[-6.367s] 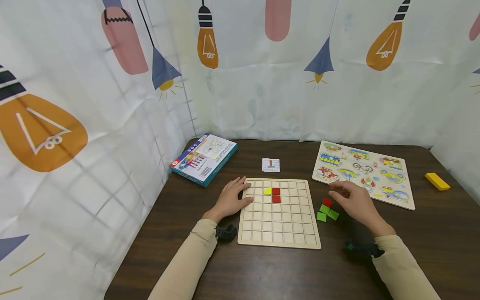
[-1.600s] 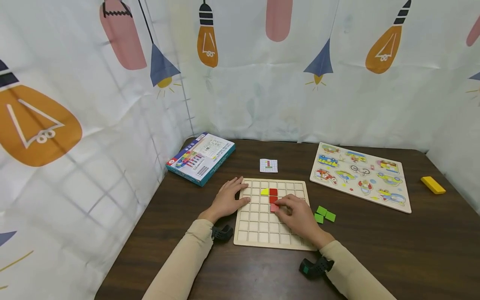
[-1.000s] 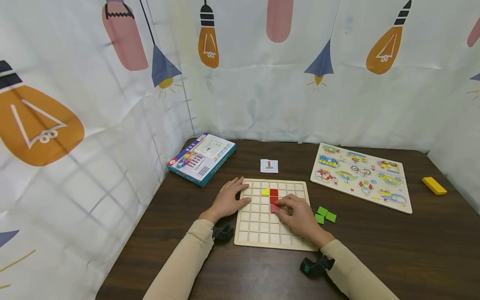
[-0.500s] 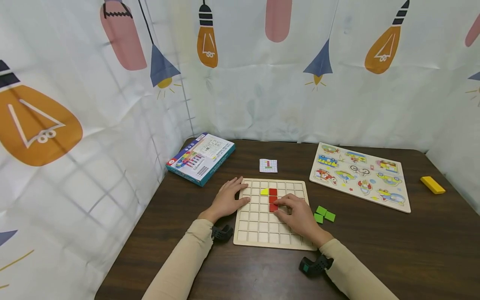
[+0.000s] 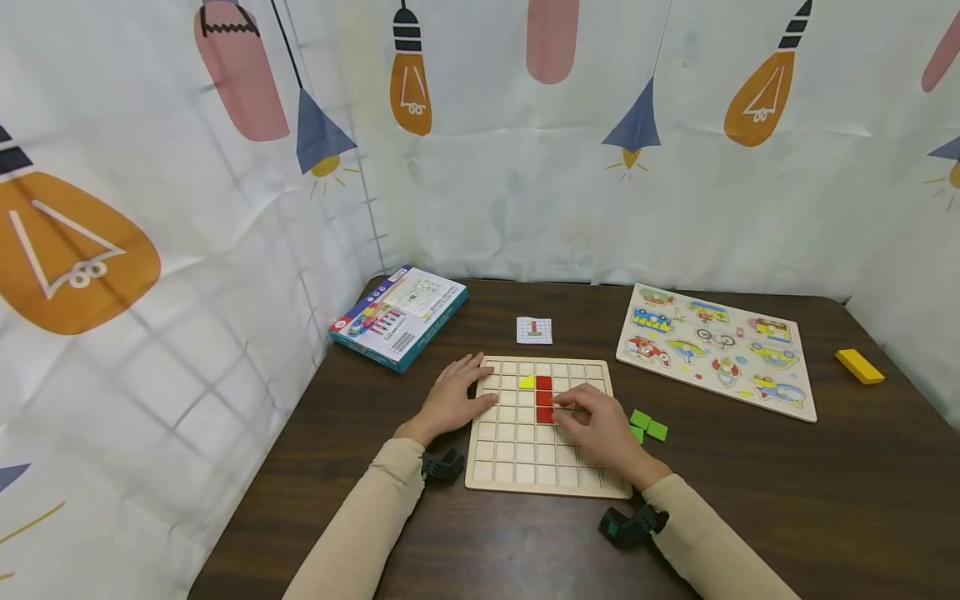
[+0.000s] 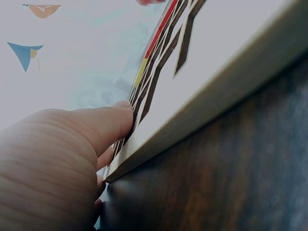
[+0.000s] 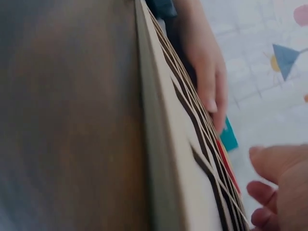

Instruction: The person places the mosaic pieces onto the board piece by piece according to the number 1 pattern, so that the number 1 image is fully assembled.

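Head view: at the centre of the frame, a pale wooden grid board (image 5: 517, 454), lying flat on the dark tabletop (image 5: 480, 550). In the upper part of this board, three red tiles (image 5: 543, 398) in one column, each in its own cell, and a yellow piece (image 5: 527, 382) just left of the top red one. Resting on the board's upper left edge, the left hand (image 5: 450, 396), with grip wide, thumb well apart from the fingers, holding nothing. Just right of the lowest red tile, the right hand (image 5: 600, 429), fingers bent, grip narrow, with nothing seen between thumb and fingers; contact with the tile not possible to tell. Right of the board, three green tiles (image 5: 657, 430), one partly hidden by the right hand. Above the board, a small gridded card (image 5: 534, 330); towards upper left, a box (image 5: 397, 317); towards the right, a picture board (image 5: 716, 354) and a yellow block (image 5: 859, 367).

Left wrist view: at the left, the left thumb over the board's edge, other fingers lower and mostly hidden; at upper centre, yellow piece and red tiles as thin strips.

Right wrist view: at lower right, right thumb and curled fingers, with a gap between, near a red strip; at upper centre, the left hand at the board's far edge.
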`<state>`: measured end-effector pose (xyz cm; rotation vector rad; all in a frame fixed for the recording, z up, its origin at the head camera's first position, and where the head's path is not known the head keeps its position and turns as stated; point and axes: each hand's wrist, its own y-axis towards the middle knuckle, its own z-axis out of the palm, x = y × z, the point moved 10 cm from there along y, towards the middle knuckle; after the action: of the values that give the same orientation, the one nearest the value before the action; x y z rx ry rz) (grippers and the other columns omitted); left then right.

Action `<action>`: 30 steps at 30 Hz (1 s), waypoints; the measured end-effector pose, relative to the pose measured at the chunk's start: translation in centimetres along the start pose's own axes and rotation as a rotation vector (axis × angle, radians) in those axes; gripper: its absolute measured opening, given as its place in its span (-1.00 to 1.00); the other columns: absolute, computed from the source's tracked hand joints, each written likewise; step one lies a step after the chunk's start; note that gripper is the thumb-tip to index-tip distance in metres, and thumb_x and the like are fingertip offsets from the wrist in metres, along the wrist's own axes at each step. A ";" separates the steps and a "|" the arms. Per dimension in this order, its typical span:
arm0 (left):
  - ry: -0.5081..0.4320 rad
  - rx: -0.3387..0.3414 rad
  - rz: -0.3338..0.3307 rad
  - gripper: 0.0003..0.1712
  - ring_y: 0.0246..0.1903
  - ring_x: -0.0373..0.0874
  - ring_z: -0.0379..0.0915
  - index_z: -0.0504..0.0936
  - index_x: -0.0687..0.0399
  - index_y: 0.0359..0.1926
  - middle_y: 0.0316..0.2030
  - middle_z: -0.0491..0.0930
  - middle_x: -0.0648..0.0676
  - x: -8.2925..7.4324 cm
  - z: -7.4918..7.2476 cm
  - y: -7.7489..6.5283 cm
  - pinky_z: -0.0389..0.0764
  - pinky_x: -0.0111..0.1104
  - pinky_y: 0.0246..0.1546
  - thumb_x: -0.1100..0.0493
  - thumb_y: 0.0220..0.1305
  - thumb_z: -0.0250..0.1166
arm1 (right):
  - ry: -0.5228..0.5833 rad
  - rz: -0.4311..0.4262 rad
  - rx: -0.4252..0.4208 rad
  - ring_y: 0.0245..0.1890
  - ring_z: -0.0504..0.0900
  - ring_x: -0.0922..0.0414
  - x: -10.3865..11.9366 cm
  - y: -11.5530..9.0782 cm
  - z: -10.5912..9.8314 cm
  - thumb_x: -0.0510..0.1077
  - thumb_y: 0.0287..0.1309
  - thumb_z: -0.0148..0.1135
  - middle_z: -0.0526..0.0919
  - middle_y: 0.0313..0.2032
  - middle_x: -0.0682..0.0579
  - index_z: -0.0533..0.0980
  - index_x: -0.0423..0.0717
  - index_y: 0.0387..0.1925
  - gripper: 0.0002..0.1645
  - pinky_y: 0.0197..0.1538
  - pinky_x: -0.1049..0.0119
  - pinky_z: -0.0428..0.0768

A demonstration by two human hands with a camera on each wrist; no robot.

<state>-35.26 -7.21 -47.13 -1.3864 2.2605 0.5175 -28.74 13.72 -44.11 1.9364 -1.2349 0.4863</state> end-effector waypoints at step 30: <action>0.003 0.005 0.003 -0.34 0.50 0.01 -0.15 0.41 0.03 0.37 0.49 0.07 0.09 -0.1 0.0 0.0 -0.16 -0.04 0.49 -0.11 0.35 0.24 | -0.183 0.228 0.217 -0.21 0.63 0.11 -8.2 -1.3 -9.1 0.03 0.26 0.30 0.70 -0.18 0.07 0.69 -0.01 -0.12 -0.73 -0.17 0.18 0.61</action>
<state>-35.26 -7.12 -47.05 -1.3824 2.2649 0.5111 -30.53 25.95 -44.37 2.0668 -1.5883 0.5896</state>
